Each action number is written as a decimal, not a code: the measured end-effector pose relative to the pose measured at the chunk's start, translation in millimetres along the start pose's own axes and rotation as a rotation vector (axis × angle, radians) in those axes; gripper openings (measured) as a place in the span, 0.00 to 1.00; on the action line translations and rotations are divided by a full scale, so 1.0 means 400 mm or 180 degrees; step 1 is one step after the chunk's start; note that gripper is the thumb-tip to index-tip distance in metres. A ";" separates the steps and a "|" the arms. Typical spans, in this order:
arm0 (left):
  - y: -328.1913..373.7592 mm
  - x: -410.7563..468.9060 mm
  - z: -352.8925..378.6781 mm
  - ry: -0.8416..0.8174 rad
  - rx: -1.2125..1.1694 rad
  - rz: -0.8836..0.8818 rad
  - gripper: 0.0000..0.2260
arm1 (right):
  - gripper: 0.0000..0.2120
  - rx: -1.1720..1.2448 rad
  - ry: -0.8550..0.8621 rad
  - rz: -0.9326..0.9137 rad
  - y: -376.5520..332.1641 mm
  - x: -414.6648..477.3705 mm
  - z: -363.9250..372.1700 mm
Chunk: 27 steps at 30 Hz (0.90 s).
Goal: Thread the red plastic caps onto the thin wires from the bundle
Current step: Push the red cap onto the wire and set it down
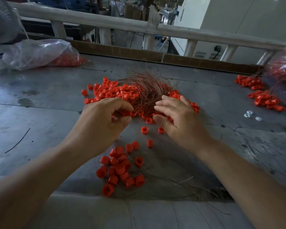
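A worker's left hand point(104, 118) closes its grip on a single red cap point(126, 113) at the near edge of the wire bundle point(147, 90). Just beside it, the right hand point(180, 118) holds nothing visible in its relaxed, parted fingers and seems poised to draw out a strand. Loose caps point(109, 91) ring the bundle beyond the grip, within easy reach on the steel bench point(40, 113), and seemingly threaded caps point(119, 167) lie behind it; no writing is legible.

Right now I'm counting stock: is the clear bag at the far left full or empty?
Partly full. The bag lies slumped; red caps show through its right end only, and the rest looks slack.
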State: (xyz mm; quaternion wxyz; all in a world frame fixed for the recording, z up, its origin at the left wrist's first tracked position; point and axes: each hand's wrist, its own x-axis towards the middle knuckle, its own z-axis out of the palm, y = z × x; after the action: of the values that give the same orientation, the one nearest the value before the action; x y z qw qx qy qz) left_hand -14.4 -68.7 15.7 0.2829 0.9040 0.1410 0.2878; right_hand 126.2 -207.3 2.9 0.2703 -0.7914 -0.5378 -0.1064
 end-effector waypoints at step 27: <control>0.000 -0.005 -0.001 -0.0011 -0.0101 0.0033 0.09 | 0.12 -0.0009 0.0600 -0.0251 -0.002 0.003 0.002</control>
State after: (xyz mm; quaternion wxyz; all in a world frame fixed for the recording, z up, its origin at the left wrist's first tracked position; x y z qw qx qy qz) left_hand -16.2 -69.5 14.9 0.2960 0.9006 0.1313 0.2900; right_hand 125.9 -205.7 3.2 0.3143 -0.7565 -0.5406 -0.1917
